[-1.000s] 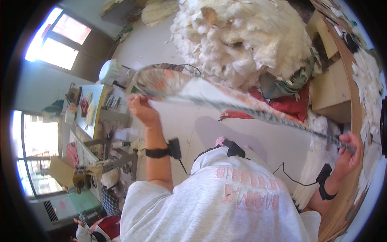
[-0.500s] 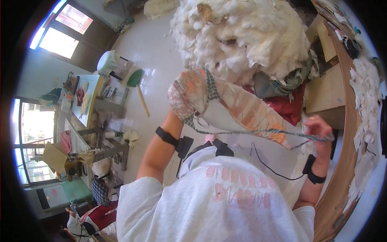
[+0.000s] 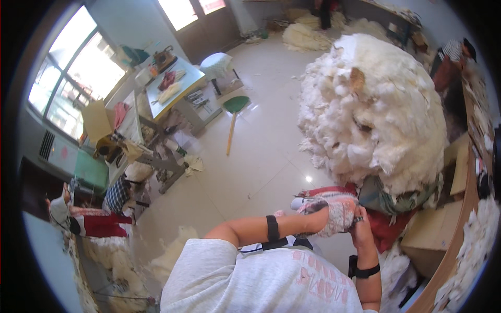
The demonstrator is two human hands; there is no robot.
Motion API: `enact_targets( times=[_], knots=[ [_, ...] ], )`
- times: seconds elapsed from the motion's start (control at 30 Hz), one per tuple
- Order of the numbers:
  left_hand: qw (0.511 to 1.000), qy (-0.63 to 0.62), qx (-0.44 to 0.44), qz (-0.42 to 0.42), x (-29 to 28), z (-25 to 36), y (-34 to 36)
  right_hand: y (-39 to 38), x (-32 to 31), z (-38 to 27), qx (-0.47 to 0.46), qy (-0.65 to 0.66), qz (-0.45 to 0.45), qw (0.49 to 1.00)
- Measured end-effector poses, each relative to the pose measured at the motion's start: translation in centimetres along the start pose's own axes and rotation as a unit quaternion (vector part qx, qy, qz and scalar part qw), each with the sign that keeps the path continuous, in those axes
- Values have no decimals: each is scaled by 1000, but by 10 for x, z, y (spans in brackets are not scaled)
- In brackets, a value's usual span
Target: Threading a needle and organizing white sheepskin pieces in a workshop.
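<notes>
Near the white heap (image 3: 376, 120), patterned cloth (image 3: 339, 217) is being gripped by the curled right fingers (image 3: 361, 213) — the left fingers' grip, being covered, cannot be told.

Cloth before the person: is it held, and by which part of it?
The right grip holds the cloth by its edge; the left grip is hidden, its hold unclear.

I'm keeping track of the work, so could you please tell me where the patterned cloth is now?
In the head view, the patterned cloth is right of centre, at the right hand, just below the big white fluffy heap.
</notes>
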State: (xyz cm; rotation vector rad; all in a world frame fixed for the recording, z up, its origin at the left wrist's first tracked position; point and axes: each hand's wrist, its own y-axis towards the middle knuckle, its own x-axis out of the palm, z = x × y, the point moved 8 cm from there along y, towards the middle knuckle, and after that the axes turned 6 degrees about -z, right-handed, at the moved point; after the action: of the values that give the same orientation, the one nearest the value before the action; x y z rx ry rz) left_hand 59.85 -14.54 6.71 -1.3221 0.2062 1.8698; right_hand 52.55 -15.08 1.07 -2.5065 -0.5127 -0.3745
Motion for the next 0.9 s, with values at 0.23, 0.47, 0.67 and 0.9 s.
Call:
enact_targets(
  times=[0.23,0.47,0.67,0.9],
  knots=[
    [827,-473,50,299,-33,-34,-50,10,40,-30,7,89,-49,995],
    [939,-339,-37,-36,78,-70,7,-6,84,-85,-118,-137,-89,979],
    [850,-482,-40,210,27,-124,-5,-67,176,-87,-168,-382,-393,819],
    [967,14,-148,208,-58,-177,-92,-44,-8,-169,-254,-646,190,694]
  ],
)
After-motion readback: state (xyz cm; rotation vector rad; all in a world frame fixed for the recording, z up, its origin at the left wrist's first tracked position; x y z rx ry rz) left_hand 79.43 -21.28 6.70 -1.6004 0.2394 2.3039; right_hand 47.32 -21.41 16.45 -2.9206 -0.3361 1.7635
